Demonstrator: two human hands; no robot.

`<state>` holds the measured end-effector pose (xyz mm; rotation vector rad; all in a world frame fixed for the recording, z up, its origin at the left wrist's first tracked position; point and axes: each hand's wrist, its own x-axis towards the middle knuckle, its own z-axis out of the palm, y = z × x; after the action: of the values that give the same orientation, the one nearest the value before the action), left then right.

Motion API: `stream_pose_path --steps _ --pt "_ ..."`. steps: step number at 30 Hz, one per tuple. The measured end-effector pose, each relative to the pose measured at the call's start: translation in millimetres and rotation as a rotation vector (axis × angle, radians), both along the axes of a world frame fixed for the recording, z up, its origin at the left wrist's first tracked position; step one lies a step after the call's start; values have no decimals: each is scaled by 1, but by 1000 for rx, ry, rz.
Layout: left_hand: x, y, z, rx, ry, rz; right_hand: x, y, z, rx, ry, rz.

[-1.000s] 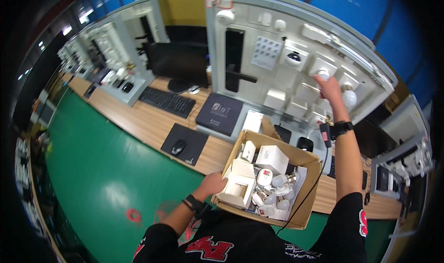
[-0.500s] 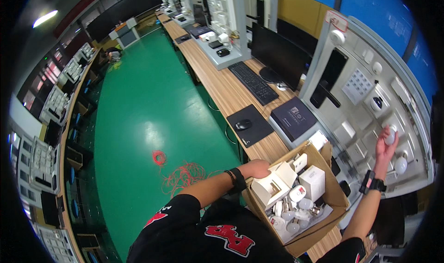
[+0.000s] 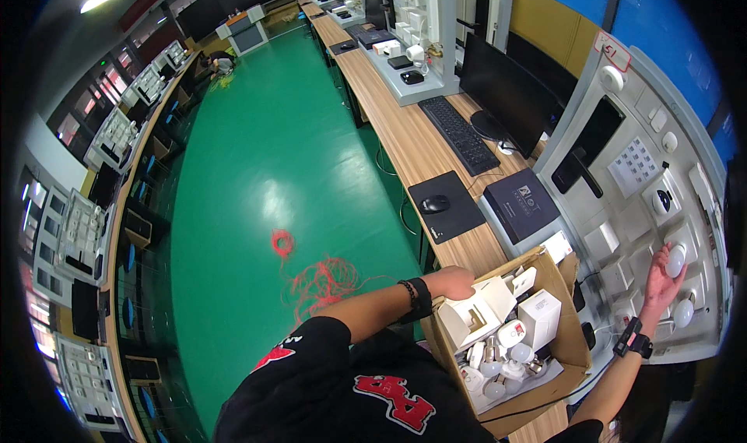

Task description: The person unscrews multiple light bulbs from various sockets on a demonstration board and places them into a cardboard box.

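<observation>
My right hand (image 3: 663,286) is raised to the grey display panel (image 3: 622,223) at the right, its fingers closed round a white light bulb (image 3: 676,261) at a fixture. Just below it, a second white bulb (image 3: 683,313) sits on the panel. My left hand (image 3: 454,283) grips the near-left rim of an open cardboard box (image 3: 572,342), fingertips partly hidden over the edge. Inside the box lie several loose bulbs (image 3: 495,388), an opened white carton (image 3: 469,318), a closed white box (image 3: 538,318) and small round white devices (image 3: 510,333).
The box stands at the edge of a long wooden desk (image 3: 381,128). Beyond it are a dark flat box (image 3: 523,203), a mouse (image 3: 434,204) on a black mat, a keyboard (image 3: 459,135) and a monitor (image 3: 510,93). Red cable (image 3: 327,282) lies tangled on the green floor. Another person (image 3: 220,63) crouches far off.
The whole view has shifted, so the scene sits farther right and lower. My right hand stays at the bulb, with more of the bulb showing now. My left hand still holds the box rim.
</observation>
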<state>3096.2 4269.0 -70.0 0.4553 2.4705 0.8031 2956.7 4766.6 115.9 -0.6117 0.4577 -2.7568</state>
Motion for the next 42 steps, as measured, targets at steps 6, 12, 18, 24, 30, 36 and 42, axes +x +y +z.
stream_pose_path --steps 6,12,18,24,30,36,42 --pt "3 -5 -1 -29 -34 0 -22 -28 1 -468 -128 -90" --pt "4 1 10 37 25 15 -15 58 20 613 -326 -645" --pt "6 -5 3 26 7 25 9 -1 55 1283 -369 -784" --pt "2 -3 8 27 -2 4 -5 33 11 315 -61 6" --pt "9 -7 5 43 9 39 -21 5 7 -82 -241 -208" --pt "3 -6 11 25 -16 9 -21 83 10 630 -374 -592" --pt "2 1 -4 14 -24 118 0 28 36 1221 -235 -830"
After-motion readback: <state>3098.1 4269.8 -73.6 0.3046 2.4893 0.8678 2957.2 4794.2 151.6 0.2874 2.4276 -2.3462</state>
